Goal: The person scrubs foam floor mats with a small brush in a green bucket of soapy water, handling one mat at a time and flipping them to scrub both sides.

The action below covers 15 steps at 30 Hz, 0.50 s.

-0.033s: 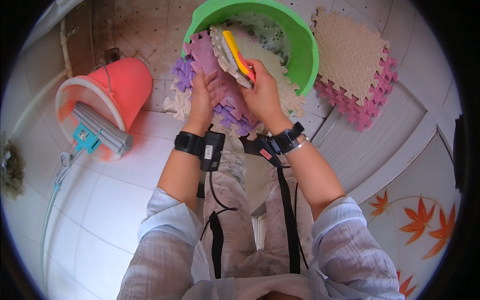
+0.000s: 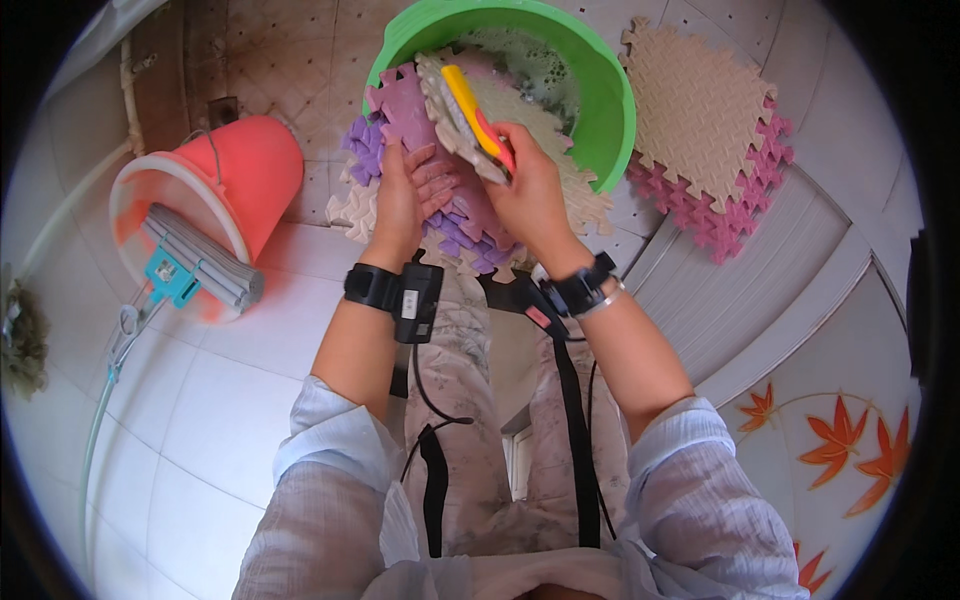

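My right hand is closed round the yellow and red handle of a scrub brush, its bristle side hidden. The brush is tilted over a pink foam mat with jigsaw edges. My left hand lies against that mat, fingers stretched out over its surface. Purple foam mat pieces and cream foam mats are stacked beneath and around it, partly hidden. The pile leans on the near rim of a green basin, where sudsy water shows at the far side.
More cream and pink foam mats are piled right of the basin, by a grey ridged panel. At left, a red bucket lies tipped with a sponge mop at its mouth. A pipe runs along the left wall.
The brush and my right hand have shifted very slightly, the brush's far end a little to the left. My left hand's fingers have moved slightly to the right on the pink mat.
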Motion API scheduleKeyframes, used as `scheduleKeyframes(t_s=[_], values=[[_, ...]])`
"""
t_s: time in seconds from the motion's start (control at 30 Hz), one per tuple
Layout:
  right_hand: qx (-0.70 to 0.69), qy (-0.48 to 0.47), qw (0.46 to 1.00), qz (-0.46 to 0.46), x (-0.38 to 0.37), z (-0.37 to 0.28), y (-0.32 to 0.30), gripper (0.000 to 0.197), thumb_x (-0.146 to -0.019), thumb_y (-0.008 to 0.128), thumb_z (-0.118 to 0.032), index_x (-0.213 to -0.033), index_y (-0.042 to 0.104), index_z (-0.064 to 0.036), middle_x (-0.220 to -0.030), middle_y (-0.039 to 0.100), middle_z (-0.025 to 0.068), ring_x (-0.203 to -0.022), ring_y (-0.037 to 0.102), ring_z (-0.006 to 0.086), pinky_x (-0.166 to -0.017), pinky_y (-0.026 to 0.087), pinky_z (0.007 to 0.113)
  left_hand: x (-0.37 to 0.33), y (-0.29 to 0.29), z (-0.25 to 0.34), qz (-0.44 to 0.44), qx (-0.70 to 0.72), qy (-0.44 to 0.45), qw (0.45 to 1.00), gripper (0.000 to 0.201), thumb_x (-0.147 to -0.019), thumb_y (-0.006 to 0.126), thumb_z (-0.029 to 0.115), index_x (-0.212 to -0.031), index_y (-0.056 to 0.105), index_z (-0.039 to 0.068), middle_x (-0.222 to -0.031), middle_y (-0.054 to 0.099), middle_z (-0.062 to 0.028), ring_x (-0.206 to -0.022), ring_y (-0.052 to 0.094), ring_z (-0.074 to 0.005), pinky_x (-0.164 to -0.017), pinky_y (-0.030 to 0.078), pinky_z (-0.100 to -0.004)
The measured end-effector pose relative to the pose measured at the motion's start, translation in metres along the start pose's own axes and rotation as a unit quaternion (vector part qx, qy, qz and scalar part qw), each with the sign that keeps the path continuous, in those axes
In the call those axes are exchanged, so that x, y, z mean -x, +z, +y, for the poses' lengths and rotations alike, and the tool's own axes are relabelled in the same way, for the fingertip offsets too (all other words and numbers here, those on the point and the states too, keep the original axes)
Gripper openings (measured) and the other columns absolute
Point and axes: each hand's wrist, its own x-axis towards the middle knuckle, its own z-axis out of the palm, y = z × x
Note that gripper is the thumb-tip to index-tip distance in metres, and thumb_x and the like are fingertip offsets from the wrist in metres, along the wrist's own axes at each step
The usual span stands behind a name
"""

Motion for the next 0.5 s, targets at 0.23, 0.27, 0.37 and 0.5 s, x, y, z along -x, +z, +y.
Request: scheduleKeyframes(t_s=[0.23, 0.27, 0.37, 0.5], values=[[0.015, -0.080, 0.994, -0.074, 0.060, -0.030, -0.049, 0.052, -0.059, 0.060, 0.009, -0.107, 0.049, -0.0040, -0.097, 0.056, 0.0164, -0.092, 0.055, 0.0384, -0.074, 0.046, 0.038, 0.025, 0.013, 0.059, -0.062, -0.119, 0.010, 0.991, 0.049, -0.087, 0.047, 0.046, -0.108, 0.053, 0.002, -0.090, 0.063, -0.0088, -0.071, 0.065, -0.0145, -0.055, 0.054, -0.0243], [0.012, -0.091, 0.991, -0.098, 0.067, -0.032, -0.055, 0.052, -0.058, 0.059, 0.010, -0.107, 0.049, -0.0044, -0.096, 0.056, 0.0154, -0.090, 0.055, 0.0370, -0.072, 0.046, 0.037, 0.026, 0.012, 0.063, -0.046, -0.200, 0.014, 0.979, 0.034, -0.088, 0.052, 0.032, -0.104, 0.055, 0.002, -0.087, 0.064, -0.0073, -0.069, 0.064, -0.0128, -0.053, 0.054, -0.0232], [0.022, -0.107, 0.984, -0.141, 0.084, -0.022, -0.079, 0.051, -0.057, 0.057, 0.011, -0.106, 0.050, -0.0049, -0.094, 0.055, 0.0137, -0.086, 0.055, 0.0346, -0.070, 0.046, 0.036, 0.056, 0.012, 0.049, -0.063, -0.227, 0.048, 0.971, 0.022, -0.085, 0.052, 0.017, -0.099, 0.056, 0.002, -0.080, 0.062, -0.0053, -0.060, 0.061, -0.0112, -0.050, 0.051, -0.0226], [0.026, -0.126, 0.971, -0.199, 0.095, -0.017, -0.090, 0.050, -0.060, 0.055, 0.012, -0.106, 0.052, -0.0053, -0.095, 0.053, 0.0138, -0.083, 0.055, 0.0338, -0.069, 0.046, 0.036, 0.102, 0.004, 0.033, -0.017, -0.271, 0.140, 0.952, 0.017, -0.082, 0.053, 0.005, -0.098, 0.055, 0.000, -0.077, 0.059, -0.0050, -0.053, 0.057, -0.0101, -0.048, 0.049, -0.0228]])
